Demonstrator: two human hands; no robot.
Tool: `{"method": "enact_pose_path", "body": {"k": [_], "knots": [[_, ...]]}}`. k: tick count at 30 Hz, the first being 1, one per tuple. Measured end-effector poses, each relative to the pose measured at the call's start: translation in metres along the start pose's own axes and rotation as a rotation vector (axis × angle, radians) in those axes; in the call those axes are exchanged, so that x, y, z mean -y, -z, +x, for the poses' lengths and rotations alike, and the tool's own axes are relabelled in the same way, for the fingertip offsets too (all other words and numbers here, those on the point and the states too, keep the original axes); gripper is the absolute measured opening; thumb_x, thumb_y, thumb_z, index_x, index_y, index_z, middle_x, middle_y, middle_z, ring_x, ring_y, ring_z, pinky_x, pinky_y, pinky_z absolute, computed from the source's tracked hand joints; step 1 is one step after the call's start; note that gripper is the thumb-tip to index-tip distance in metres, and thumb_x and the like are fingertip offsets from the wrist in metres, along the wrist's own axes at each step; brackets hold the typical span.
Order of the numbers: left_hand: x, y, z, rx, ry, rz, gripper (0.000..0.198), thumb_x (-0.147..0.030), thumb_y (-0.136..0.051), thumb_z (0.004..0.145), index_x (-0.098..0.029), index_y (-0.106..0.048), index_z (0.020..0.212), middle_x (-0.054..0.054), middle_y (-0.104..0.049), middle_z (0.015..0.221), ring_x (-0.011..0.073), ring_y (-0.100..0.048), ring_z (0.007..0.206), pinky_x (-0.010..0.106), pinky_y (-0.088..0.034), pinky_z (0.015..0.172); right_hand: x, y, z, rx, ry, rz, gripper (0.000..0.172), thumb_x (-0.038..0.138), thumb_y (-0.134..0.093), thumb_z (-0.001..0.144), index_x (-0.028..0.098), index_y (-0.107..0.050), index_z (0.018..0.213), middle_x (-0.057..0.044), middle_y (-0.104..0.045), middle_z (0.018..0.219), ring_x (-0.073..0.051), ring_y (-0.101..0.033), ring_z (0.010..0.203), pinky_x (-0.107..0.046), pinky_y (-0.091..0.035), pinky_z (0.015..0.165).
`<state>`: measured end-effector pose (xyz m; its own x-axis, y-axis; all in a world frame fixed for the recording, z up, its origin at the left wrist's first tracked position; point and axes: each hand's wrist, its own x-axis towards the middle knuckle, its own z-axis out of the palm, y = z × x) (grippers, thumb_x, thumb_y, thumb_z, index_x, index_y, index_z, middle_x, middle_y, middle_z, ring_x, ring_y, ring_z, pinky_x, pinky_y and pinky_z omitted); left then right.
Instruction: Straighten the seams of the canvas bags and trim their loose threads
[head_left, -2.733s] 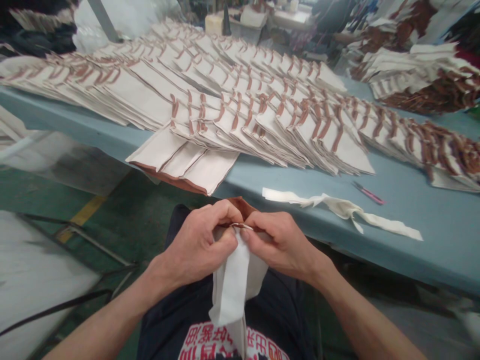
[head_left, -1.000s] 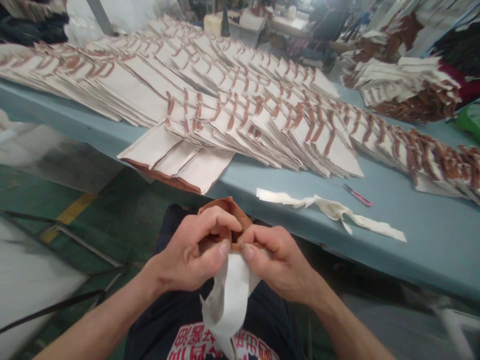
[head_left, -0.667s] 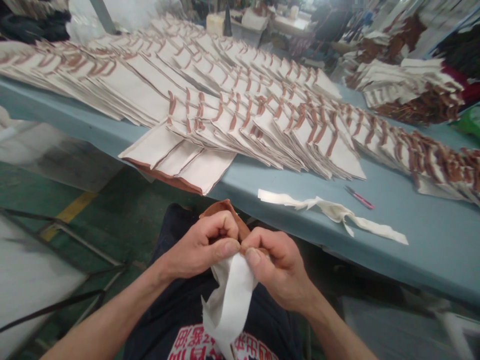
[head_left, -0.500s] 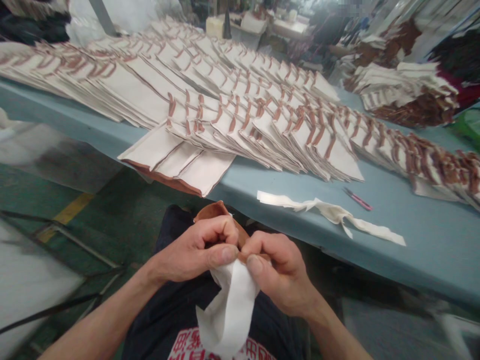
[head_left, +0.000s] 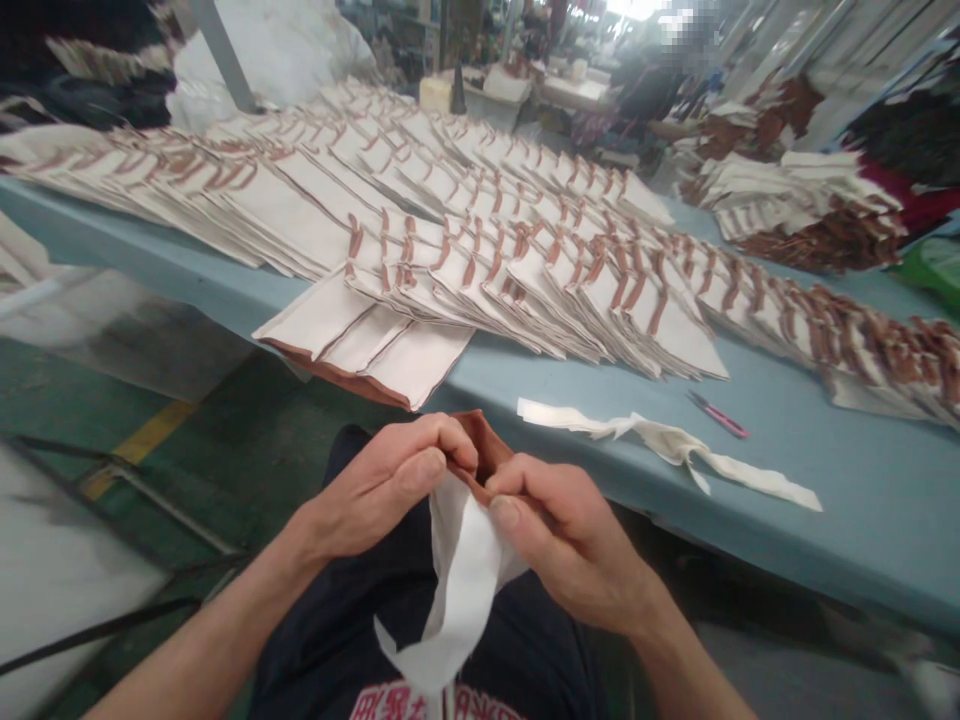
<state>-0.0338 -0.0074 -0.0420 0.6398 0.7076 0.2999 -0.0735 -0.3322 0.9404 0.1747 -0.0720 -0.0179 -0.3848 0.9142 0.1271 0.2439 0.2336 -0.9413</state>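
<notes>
Over my lap, both hands pinch one small fabric piece (head_left: 463, 570), cream cloth with a brown leather-like top edge. My left hand (head_left: 386, 480) is closed on its upper left, thumb against fingers. My right hand (head_left: 559, 530) is closed on its upper right, thumb pressed on the cream cloth. The cream part hangs down between my wrists, curling at the bottom. The brown edge pokes up between my fingertips.
A blue table (head_left: 825, 460) runs across in front. On it lie rows of overlapping cream pieces with brown straps (head_left: 480, 240), a loose cream fabric strip (head_left: 660, 440) and pink snips (head_left: 716, 413). One flat piece (head_left: 367, 340) overhangs the near edge. More stacks (head_left: 810, 200) sit far right.
My hands have kept working the top edge of the fabric piece. The hanging cream part has shifted and uncurled lower. The view has tilted up slightly.
</notes>
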Motion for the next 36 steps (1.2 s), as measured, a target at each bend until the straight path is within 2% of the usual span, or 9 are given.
{"method": "enact_pose_path", "body": {"k": [3,6,9,13,21,26,28,32,36], "knots": [[-0.018,0.009,0.008,0.091,-0.143,0.315,0.045,-0.041,-0.034,0.113,-0.017,-0.063,0.090,0.004,-0.067,0.084,0.0163,-0.059,0.078,0.029,-0.045,0.076,0.000,0.006,0.001,0.007,0.040,-0.141,0.023,0.028,-0.052,0.104,0.020,-0.058,0.083,0.004,-0.052,0.070,-0.011,-0.045,0.061,-0.025,-0.035,0.058],[-0.026,0.005,0.016,0.158,-0.206,0.491,0.042,-0.032,-0.033,0.112,-0.019,-0.053,0.078,0.000,-0.058,0.073,0.0144,-0.051,0.069,0.027,-0.041,0.068,0.000,0.009,0.001,-0.001,0.089,-0.253,0.024,0.026,-0.052,0.105,0.021,-0.056,0.082,0.003,-0.056,0.072,-0.011,-0.047,0.062,-0.025,-0.035,0.061],[-0.029,-0.004,0.021,0.196,-0.185,0.588,0.042,-0.030,-0.034,0.112,-0.020,-0.047,0.074,-0.003,-0.050,0.068,0.0130,-0.045,0.061,0.026,-0.035,0.061,-0.002,0.013,0.000,-0.040,0.109,-0.362,0.024,0.026,-0.054,0.105,0.020,-0.058,0.082,0.004,-0.057,0.070,-0.011,-0.047,0.061,-0.025,-0.034,0.059],[-0.031,-0.014,0.019,0.204,-0.105,0.701,0.039,-0.028,-0.035,0.112,-0.020,-0.048,0.076,-0.003,-0.052,0.069,0.0132,-0.047,0.060,0.028,-0.033,0.060,-0.007,0.015,-0.004,-0.055,0.082,-0.376,0.026,0.029,-0.053,0.106,0.020,-0.059,0.084,0.003,-0.057,0.070,-0.012,-0.049,0.061,-0.026,-0.035,0.059],[-0.023,-0.021,0.011,0.148,-0.014,0.515,0.046,-0.032,-0.031,0.112,-0.020,-0.042,0.069,-0.005,-0.045,0.062,0.0113,-0.038,0.055,0.027,-0.030,0.057,-0.012,0.012,-0.008,-0.036,0.065,-0.286,0.026,0.031,-0.054,0.107,0.020,-0.061,0.084,0.002,-0.061,0.072,-0.012,-0.051,0.061,-0.026,-0.036,0.060],[-0.020,-0.017,0.008,0.258,0.006,0.335,0.039,-0.034,-0.044,0.110,-0.018,-0.052,0.076,-0.006,-0.053,0.065,0.0097,-0.045,0.057,0.023,-0.033,0.057,-0.013,0.011,-0.013,-0.037,0.038,-0.206,0.029,0.033,-0.056,0.106,0.020,-0.057,0.080,0.003,-0.057,0.069,-0.011,-0.047,0.059,-0.026,-0.033,0.058],[-0.017,-0.018,0.007,0.255,-0.005,0.288,0.038,-0.032,-0.045,0.110,-0.018,-0.054,0.076,-0.005,-0.053,0.068,0.0094,-0.046,0.059,0.023,-0.034,0.059,-0.011,0.011,-0.014,-0.028,0.006,-0.157,0.029,0.034,-0.057,0.105,0.020,-0.056,0.079,0.004,-0.055,0.069,-0.011,-0.046,0.060,-0.025,-0.033,0.057],[-0.008,-0.019,0.005,0.209,-0.026,0.183,0.037,-0.029,-0.046,0.107,-0.018,-0.049,0.072,-0.006,-0.044,0.064,0.0091,-0.041,0.056,0.023,-0.031,0.056,-0.004,0.013,-0.013,-0.001,-0.041,-0.064,0.029,0.031,-0.046,0.106,0.020,-0.058,0.082,0.004,-0.054,0.070,-0.011,-0.047,0.061,-0.025,-0.035,0.060],[-0.004,-0.018,0.001,0.193,0.023,0.134,0.036,-0.030,-0.046,0.106,-0.020,-0.045,0.072,-0.006,-0.039,0.064,0.0099,-0.037,0.056,0.024,-0.030,0.054,0.002,0.016,-0.009,0.023,-0.103,-0.119,0.040,0.031,-0.036,0.107,0.019,-0.059,0.077,0.002,-0.057,0.071,-0.013,-0.050,0.065,-0.028,-0.034,0.063]]}}
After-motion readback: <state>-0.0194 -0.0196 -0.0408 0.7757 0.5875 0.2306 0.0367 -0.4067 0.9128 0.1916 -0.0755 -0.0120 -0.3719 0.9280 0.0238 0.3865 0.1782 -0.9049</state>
